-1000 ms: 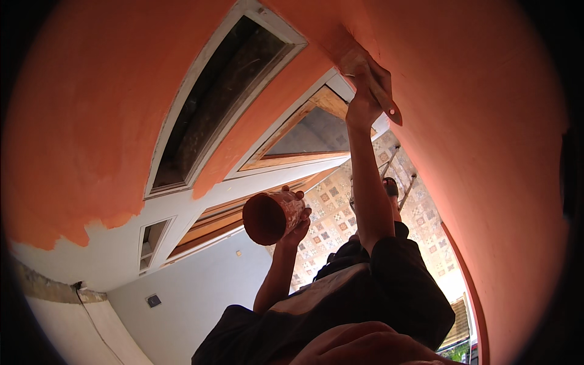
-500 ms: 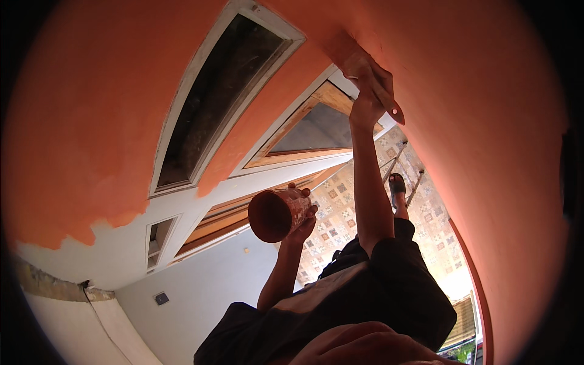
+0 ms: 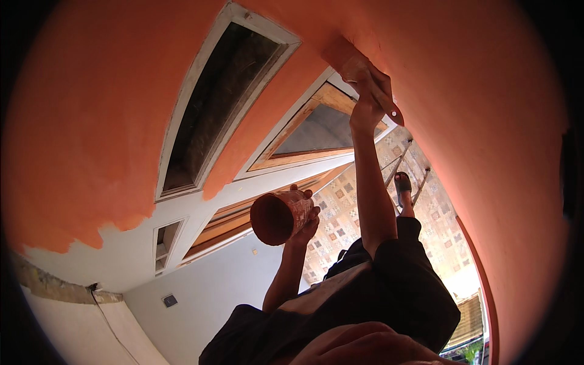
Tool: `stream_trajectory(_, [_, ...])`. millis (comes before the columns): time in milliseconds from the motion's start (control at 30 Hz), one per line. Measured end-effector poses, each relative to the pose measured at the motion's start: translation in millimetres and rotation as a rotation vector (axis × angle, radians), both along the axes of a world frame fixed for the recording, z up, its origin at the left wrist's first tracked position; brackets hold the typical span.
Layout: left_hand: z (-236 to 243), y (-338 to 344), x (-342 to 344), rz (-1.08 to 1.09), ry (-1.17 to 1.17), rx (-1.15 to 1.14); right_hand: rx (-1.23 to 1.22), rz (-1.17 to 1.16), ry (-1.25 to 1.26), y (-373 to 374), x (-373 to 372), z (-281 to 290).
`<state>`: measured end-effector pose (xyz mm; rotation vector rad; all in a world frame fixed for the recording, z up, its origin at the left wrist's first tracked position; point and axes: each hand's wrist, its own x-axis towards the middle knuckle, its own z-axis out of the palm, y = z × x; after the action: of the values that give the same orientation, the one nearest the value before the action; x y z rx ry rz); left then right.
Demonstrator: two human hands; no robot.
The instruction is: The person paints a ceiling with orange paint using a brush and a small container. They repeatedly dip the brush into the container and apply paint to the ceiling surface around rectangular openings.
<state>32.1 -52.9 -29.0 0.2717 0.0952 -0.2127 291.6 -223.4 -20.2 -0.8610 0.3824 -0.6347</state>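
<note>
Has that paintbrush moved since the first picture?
Yes, slightly: the paintbrush has shifted rightward in view, away from the nearest corner of the white window frame.

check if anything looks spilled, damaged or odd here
Orange wall paint ends raggedly against the white wall, looking uneven. The rough brownish strip at lower left looks stained and worn. Pale streaks mark the reddish cylindrical container in the left hand. No spill is discernible.

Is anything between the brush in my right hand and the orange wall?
Nothing visible: the brush meets the orange wall. The cup in the left hand sits lower, off to the left.
</note>
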Motion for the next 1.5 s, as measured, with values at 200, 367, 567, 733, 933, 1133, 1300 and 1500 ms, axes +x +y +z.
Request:
stream_trajectory(200, [-3.3,0.4,2.5,-0.023,-0.006,-0.031,0.205,0.008,-0.239,-8.4,7.2,15.2])
stream_trajectory(367, [-0.5,-2.4,4.9,-0.022,0.002,-0.021,-0.069,0.045,-0.037,4.4,11.8,11.7])
stream_trajectory(567, [1.9,-1.8,6.7,-0.021,-0.01,-0.009,0.136,0.036,-0.185,-7.6,-5.2,12.0])
stream_trajectory(733, [0.5,-0.4,0.3,-0.014,0.011,-0.02,0.0,-0.015,-0.16,-4.0,12.3,31.2])
stream_trajectory(933, [-0.4,1.9,0.9,-0.027,-0.038,-0.02,-0.067,-0.028,-0.061,-12.9,5.7,31.3])
stream_trajectory(1133, [-1.0,3.8,-1.5,-0.01,-0.025,-0.034,-0.059,-0.06,-0.31,-4.8,18.1,48.8])
stream_trajectory(1300, [0.5,3.7,-1.5,-0.012,-0.037,-0.029,-0.122,-0.015,-0.085,-3.8,9.7,44.0])
stream_trajectory(1500, [0.0,4.2,-0.4,-0.008,-0.054,-0.025,-0.088,-0.092,-0.255,-19.0,11.9,56.5])
